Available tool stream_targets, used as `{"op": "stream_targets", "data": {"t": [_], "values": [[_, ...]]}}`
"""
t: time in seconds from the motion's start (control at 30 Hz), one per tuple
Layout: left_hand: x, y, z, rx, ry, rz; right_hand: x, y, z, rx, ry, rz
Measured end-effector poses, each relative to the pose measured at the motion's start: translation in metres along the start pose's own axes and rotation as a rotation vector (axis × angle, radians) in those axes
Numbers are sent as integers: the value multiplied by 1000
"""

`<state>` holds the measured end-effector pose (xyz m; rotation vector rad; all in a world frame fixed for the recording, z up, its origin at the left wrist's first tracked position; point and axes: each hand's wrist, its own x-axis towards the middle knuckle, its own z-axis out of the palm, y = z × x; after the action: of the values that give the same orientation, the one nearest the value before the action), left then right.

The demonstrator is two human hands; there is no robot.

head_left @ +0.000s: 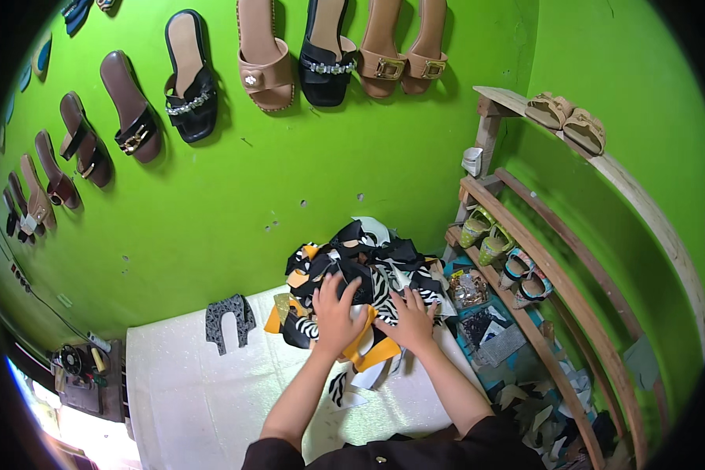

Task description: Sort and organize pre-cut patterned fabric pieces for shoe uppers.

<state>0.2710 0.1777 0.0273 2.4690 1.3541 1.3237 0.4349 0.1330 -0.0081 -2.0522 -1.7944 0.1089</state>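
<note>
A heap of cut material scraps [399, 252], mostly black with zebra-striped, white and yellow-orange pieces, lies on a table against the green wall. My left hand [338, 315] rests on the near left side of the heap, its fingers spread. To its right, my right hand [410, 319] lies on the heap with fingers also apart, over zebra-striped scraps. Between my thumbs is a yellow-orange piece [377, 354]; I cannot tell whether they press on it. A small zebra-striped scrap [338, 387] sits nearer me. Both palms hide part of the heap.
A white sheet covers the table [188, 392], where a dark grey U-shaped cutout [230, 323] lies at left. Wooden shelves [552, 235] with sandals stand at right, scraps [536, 407] lying below. Slippers [189, 78] hang along the wall. A small machine [82, 368] is at far left.
</note>
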Motion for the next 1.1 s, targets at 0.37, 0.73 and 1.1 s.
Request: {"op": "stream_targets", "data": {"t": [0.37,0.73,1.1], "values": [[-3,-62,64,-407,-16,-485,24,46,20,665,325,285],[-4,-52,53,-402,-145,-379,16,56,21,978,130,247],[-36,12,36,112,-296,11,-5,48,-13,752,-95,-270]]}}
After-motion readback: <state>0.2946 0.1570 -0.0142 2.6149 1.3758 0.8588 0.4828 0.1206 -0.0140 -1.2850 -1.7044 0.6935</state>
